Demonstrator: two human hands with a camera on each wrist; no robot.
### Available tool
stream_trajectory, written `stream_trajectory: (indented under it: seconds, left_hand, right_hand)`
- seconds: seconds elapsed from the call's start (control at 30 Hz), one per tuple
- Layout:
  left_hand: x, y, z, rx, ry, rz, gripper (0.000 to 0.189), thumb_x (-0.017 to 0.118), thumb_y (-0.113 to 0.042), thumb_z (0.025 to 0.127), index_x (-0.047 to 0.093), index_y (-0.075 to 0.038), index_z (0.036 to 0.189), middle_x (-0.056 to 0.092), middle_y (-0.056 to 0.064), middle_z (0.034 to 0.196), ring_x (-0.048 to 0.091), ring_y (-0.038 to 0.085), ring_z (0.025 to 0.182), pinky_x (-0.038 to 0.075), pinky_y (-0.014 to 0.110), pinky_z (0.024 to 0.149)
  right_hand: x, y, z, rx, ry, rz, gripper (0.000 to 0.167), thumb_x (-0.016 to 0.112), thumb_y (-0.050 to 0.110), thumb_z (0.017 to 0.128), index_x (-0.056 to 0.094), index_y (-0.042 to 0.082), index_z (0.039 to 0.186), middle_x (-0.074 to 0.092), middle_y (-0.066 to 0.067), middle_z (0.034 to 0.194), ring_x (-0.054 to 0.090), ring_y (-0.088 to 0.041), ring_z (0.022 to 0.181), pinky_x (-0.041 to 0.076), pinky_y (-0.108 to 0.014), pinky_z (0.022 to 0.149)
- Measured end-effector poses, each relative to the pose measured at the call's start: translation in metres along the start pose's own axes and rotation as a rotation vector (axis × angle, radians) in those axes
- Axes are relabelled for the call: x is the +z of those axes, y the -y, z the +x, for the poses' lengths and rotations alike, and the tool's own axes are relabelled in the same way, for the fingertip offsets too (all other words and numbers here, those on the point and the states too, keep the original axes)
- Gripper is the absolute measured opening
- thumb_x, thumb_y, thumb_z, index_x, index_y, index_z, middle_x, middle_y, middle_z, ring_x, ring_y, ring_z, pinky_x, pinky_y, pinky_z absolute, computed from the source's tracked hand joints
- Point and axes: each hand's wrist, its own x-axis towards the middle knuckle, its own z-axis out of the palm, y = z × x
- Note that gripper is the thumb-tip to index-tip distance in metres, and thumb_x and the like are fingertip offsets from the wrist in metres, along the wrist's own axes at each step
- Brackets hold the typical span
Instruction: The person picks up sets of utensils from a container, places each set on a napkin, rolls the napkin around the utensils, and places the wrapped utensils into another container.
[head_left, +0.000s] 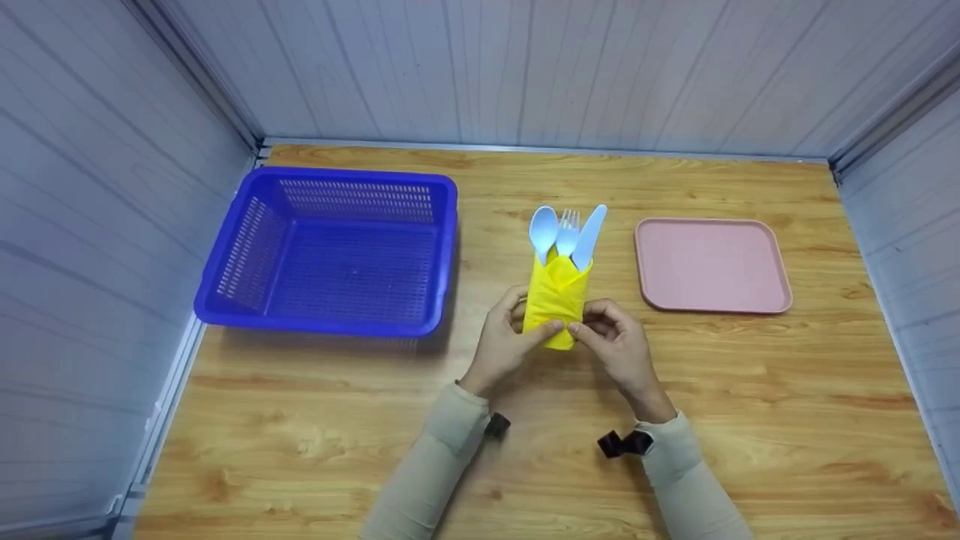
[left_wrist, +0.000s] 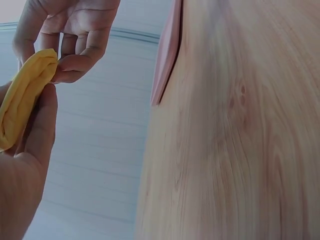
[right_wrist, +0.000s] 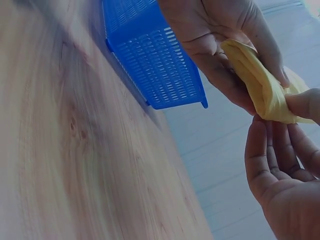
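Observation:
A yellow napkin (head_left: 556,296) is folded into a pouch, held up off the table between both hands. Out of its top stick a pale blue spoon (head_left: 544,229), a fork (head_left: 568,236) and a knife (head_left: 590,236), side by side; their lower ends are hidden inside. My left hand (head_left: 510,337) grips the napkin's left side, thumb across the front. At the lower right edge my right hand (head_left: 616,345) pinches it between thumb and fingers. Both wrist views show the folded layers of the napkin's bottom end (left_wrist: 30,95), with fingers on either side.
On the left of the wooden table (head_left: 315,435) stands a blue plastic basket (head_left: 319,328) with slotted walls. A pink tray (head_left: 712,266) lies flat to the right. Pale panel walls (head_left: 487,67) enclose the table at the back and sides.

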Motion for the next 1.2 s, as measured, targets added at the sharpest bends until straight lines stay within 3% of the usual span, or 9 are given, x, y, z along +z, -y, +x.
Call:
stream_trajectory:
  seconds: [0.2,0.37,0.5,0.63,0.77,0.9,1.0,1.2]
  left_hand:
    - [0.001,-0.011,-0.002,0.031,-0.030,0.033,0.048,0.075,-0.007,0.089,0.054,0.003,0.130,0.071,0.016,0.111,0.072,0.029,0.091,0.060,0.043,0.076]
    - [-0.006,-0.045,-0.004,0.089,-0.067,0.100,0.046,0.076,-0.003,0.087,0.055,0.005,0.127,0.071,0.018,0.109,0.072,0.028,0.090,0.060,0.042,0.073]
    - [-0.024,-0.082,0.002,0.121,-0.091,0.130,0.042,0.074,0.002,0.085,0.056,0.006,0.123,0.071,0.018,0.106,0.071,0.030,0.088,0.060,0.044,0.070]
    - [-0.057,-0.113,0.012,0.108,-0.142,0.214,0.039,0.074,0.003,0.086,0.057,0.005,0.121,0.070,0.017,0.105,0.070,0.031,0.088,0.060,0.044,0.071]
    - [-0.098,-0.125,0.020,-0.007,-0.245,0.336,0.041,0.073,0.003,0.086,0.057,0.003,0.124,0.069,0.016,0.108,0.069,0.029,0.092,0.060,0.039,0.074]
    - [-0.134,-0.121,0.022,-0.194,-0.316,0.433,0.046,0.072,0.000,0.088,0.052,0.004,0.130,0.066,0.018,0.115,0.066,0.028,0.097,0.058,0.035,0.079]
    - [-0.152,-0.113,0.023,-0.333,-0.309,0.511,0.050,0.070,-0.004,0.090,0.048,0.004,0.134,0.063,0.019,0.121,0.064,0.029,0.102,0.057,0.035,0.083]
    - [-0.175,-0.100,0.027,-0.566,-0.192,0.699,0.054,0.067,-0.012,0.089,0.044,0.006,0.135,0.056,0.021,0.122,0.059,0.031,0.106,0.053,0.040,0.089]
  right_hand:
    - [0.004,0.005,0.000,-0.013,0.012,0.035,0.020,0.069,-0.007,0.090,0.062,-0.014,0.106,0.062,-0.022,0.101,0.065,-0.025,0.084,0.058,-0.031,0.073]
    - [0.006,0.012,0.001,-0.068,0.068,0.080,0.025,0.063,-0.003,0.096,0.058,-0.015,0.116,0.061,-0.028,0.105,0.066,-0.028,0.088,0.058,-0.035,0.078]
    - [0.002,0.011,0.001,-0.092,0.065,0.099,0.022,0.057,-0.001,0.100,0.058,-0.016,0.116,0.063,-0.029,0.098,0.067,-0.028,0.083,0.058,-0.037,0.077]
    - [-0.001,0.008,-0.001,-0.084,0.053,0.108,0.021,0.055,-0.001,0.101,0.058,-0.019,0.110,0.065,-0.025,0.090,0.068,-0.025,0.079,0.058,-0.035,0.074]
    - [-0.005,0.004,-0.003,-0.060,0.060,0.084,0.023,0.055,0.002,0.102,0.058,-0.021,0.108,0.065,-0.020,0.087,0.067,-0.023,0.077,0.058,-0.033,0.072]
    - [-0.007,0.001,-0.005,-0.047,0.054,0.064,0.024,0.055,0.003,0.102,0.059,-0.021,0.104,0.065,-0.018,0.083,0.066,-0.023,0.074,0.058,-0.033,0.071]
    - [-0.007,-0.001,-0.006,-0.046,0.060,0.061,0.023,0.055,0.002,0.102,0.060,-0.021,0.102,0.065,-0.020,0.081,0.066,-0.023,0.073,0.058,-0.033,0.071]
    - [-0.006,-0.005,-0.007,-0.041,0.065,0.058,0.021,0.055,0.001,0.101,0.061,-0.019,0.099,0.065,-0.019,0.080,0.066,-0.021,0.073,0.058,-0.033,0.070]
